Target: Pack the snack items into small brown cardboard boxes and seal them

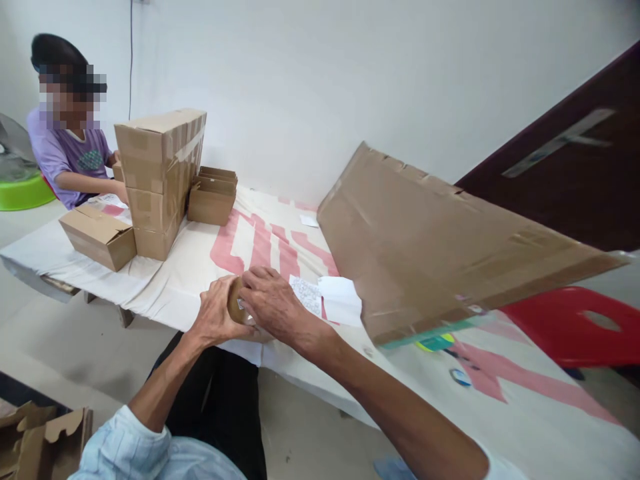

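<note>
At the near edge of the cloth-covered table (pixel 195 257), my left hand (pixel 217 310) is wrapped round what looks like a roll of brown packing tape (pixel 233 303). A small white label shows on its side. My right hand (pixel 267 300) lies over the same roll from the right, its fingers bent onto the top. These fingers cover much of the roll, so its far side is hidden. Just right of my right hand lie a printed sheet (pixel 306 295) and a blank white paper (pixel 341 300).
Taped cartons (pixel 163 180) stand stacked at left, with a closed box (pixel 100 237) and open boxes (pixel 213 197) beside them. A large cardboard sheet (pixel 425 247) leans at right. A person (pixel 70 147) sits behind the stack. A red stool (pixel 575 327) is at right.
</note>
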Demonstrator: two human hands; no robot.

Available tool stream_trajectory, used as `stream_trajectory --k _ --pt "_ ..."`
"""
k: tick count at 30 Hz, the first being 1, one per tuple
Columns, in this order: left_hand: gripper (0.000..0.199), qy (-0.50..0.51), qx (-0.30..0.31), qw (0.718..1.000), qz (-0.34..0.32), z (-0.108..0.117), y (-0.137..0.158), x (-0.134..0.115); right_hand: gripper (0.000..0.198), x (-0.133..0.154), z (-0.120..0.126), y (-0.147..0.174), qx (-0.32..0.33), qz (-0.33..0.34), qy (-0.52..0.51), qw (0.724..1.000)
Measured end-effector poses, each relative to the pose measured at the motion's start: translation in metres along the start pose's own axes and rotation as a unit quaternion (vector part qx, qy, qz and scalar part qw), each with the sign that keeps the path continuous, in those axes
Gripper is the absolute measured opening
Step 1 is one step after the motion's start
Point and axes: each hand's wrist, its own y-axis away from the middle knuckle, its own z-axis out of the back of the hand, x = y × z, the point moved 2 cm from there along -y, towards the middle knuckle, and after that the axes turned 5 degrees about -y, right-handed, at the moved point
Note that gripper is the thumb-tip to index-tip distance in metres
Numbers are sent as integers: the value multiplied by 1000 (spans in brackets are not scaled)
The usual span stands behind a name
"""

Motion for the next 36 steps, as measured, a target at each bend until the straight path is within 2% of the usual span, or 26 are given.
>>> stream_trajectory --k 3,6,11,17,26,33,36 --pt "103 -8 -4 1000 -1 2 -1 -8 8 -4 -7 -1 25 -1 14 1000" --pt "102 -10 0 1000 -4 3 -3 -10 8 -3 -4 0 30 4 17 999" --pt "103 -3 -14 999 -31 1 -5 -2 12 2 10 -5 49 9 -5 999" --pt "88 -46 -35 996 -63 5 -15 10 12 10 21 -24 58 -30 -8 998" --pt "64 -92 -39 990 -97 11 -22 20 20 11 19 -29 14 -4 -12 1000" --pt "59 -74 -25 992 -102 13 -26 23 25 8 20 -29 -5 0 12 1000" --pt "54 -73 -45 996 -39 14 -27 27 23 12 23 -26 -32 10 18 999"
